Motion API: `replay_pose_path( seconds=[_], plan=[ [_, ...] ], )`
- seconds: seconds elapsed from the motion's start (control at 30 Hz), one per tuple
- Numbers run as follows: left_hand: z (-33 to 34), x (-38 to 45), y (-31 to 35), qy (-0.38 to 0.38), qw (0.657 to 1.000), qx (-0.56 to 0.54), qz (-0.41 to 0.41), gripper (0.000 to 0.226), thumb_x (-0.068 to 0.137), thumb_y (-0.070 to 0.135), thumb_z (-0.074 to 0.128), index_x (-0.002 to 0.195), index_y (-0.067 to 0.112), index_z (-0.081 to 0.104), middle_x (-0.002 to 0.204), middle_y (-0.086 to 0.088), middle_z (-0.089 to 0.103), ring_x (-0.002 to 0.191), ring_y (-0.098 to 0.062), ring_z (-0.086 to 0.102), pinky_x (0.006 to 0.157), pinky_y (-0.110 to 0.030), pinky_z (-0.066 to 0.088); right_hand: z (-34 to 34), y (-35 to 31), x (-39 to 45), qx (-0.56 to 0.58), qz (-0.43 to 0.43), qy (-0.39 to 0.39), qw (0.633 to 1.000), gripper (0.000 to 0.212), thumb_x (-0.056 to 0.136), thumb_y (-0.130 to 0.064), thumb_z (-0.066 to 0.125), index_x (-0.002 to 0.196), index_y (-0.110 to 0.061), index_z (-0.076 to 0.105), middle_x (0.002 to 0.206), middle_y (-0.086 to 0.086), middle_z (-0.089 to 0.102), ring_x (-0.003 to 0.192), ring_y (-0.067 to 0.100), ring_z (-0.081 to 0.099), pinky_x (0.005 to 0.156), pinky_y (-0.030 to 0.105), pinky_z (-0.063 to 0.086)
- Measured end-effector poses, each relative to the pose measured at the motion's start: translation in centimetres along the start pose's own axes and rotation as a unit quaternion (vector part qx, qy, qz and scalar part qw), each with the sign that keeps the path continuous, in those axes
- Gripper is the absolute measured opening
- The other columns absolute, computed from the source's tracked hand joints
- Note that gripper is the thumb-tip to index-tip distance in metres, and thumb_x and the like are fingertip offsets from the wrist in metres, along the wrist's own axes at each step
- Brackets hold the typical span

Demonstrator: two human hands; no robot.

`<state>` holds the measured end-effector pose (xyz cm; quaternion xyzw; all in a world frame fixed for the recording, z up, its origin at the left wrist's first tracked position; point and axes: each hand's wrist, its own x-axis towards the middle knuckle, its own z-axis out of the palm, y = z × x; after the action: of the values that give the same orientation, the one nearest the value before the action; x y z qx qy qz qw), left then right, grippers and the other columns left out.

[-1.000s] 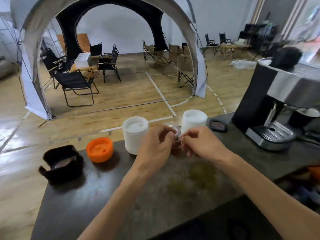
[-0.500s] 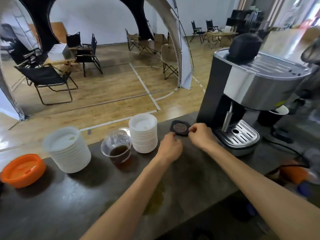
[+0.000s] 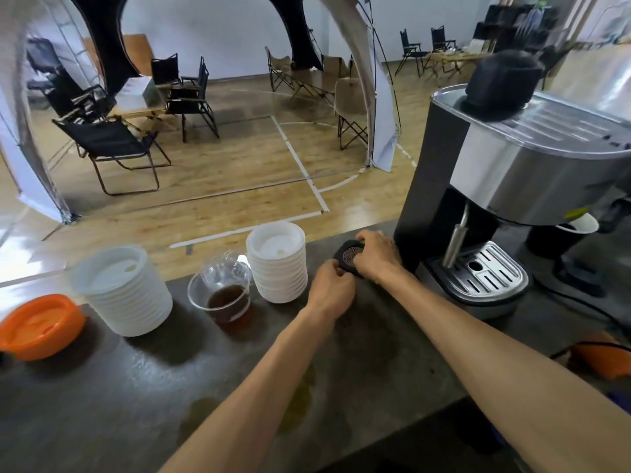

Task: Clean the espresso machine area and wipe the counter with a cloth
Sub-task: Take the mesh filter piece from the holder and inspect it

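Observation:
A small black square pad with a round metal mesh [image 3: 349,256] is tilted up off the dark counter [image 3: 136,387], just left of the espresso machine [image 3: 505,186]. My left hand [image 3: 330,291] pinches its near left edge. My right hand [image 3: 377,256] grips its far right side, fingers curled over the rim. The machine's steel drip tray [image 3: 485,273] sits to the right of both hands. Yellowish-brown stains [image 3: 300,401] mark the counter near my left forearm. No cloth is in view.
A clear cup with dark coffee [image 3: 223,290] stands between two stacks of white lids [image 3: 278,261] [image 3: 121,290]. An orange lid [image 3: 39,324] lies far left. A black cable [image 3: 580,305] runs right of the machine, near an orange object [image 3: 604,358].
My hands left the clear cup and went right to the black pad. Both now hold it and it has lifted at one edge. The view has swung right toward the machine.

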<state>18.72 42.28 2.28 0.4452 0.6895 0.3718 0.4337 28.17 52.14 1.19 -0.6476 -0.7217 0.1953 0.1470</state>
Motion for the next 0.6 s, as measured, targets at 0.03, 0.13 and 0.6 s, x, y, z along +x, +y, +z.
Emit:
replay_pose_path(
  seconds=[0.03,0.13,0.6],
  plan=[
    [-0.1,-0.1,-0.1,0.0,1.0,-0.008,0.0,0.026,0.082,0.01,0.052,0.103,0.024,0.057,0.089,0.007,0.068,0.085,-0.012,0.064,0.061,-0.023,0.042,0.0,0.2,-0.2,0.008,-0.001,0.015,1.0,0.044,0.083,-0.012,0.066,0.127,-0.019,0.061,0.129,0.011,0.057,0.12,0.032,0.051,0.098,0.039,0.046],
    [-0.4,-0.7,-0.3,0.017,1.0,-0.009,0.013,0.029,0.083,0.008,0.051,0.108,0.019,0.059,0.098,0.004,0.071,0.09,-0.013,0.064,0.064,-0.023,0.044,-0.3,0.6,-0.7,0.081,0.013,0.034,0.996,0.04,0.081,-0.006,0.067,0.119,-0.015,0.064,0.123,0.01,0.064,0.114,0.028,0.059,0.092,0.034,0.051],
    [-6.0,-9.6,0.7,-0.03,0.991,-0.04,0.122,0.019,0.098,0.03,0.055,0.109,0.021,0.067,0.085,0.002,0.075,0.071,-0.008,0.071,0.062,-0.019,0.054,-8.2,-1.0,-12.6,0.316,-0.068,0.005,0.946,0.027,0.084,-0.005,0.075,0.09,-0.031,0.077,0.09,-0.008,0.076,0.087,0.007,0.072,0.075,0.023,0.058]
  ],
)
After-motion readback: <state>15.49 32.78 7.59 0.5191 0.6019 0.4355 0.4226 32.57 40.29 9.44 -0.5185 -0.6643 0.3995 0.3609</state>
